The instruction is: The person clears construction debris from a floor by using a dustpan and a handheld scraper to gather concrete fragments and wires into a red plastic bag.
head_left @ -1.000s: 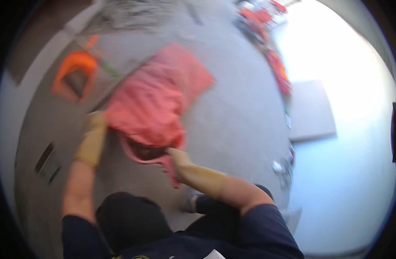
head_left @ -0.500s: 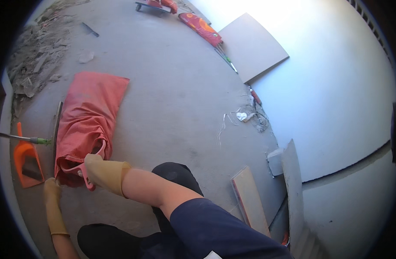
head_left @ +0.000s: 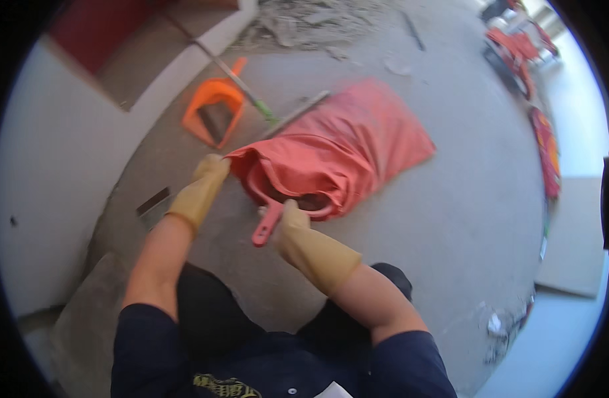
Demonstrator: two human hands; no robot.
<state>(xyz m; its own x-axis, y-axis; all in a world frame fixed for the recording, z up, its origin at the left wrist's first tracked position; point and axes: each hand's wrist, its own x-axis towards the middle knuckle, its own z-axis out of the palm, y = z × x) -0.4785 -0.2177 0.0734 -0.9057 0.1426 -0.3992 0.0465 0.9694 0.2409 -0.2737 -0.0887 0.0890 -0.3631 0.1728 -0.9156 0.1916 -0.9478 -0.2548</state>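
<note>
the left hand (head_left: pixel 208 178) pinches the mouth rim of the red sack (head_left: pixel 344 149) lying on the floor, the right hand (head_left: pixel 292 225) grasps the red scoop (head_left: pixel 268 222) at its opening, so if the pinch loosens, the mouth may collapse and spill debris.

1. We stand on a grey concrete floor (head_left: pixel 450 219).
2. On it at centre lies a red sack (head_left: pixel 357 146).
3. At eleven o'clock we see an orange dustpan (head_left: pixel 215 109); at twelve, rubble (head_left: pixel 318 23).
</note>
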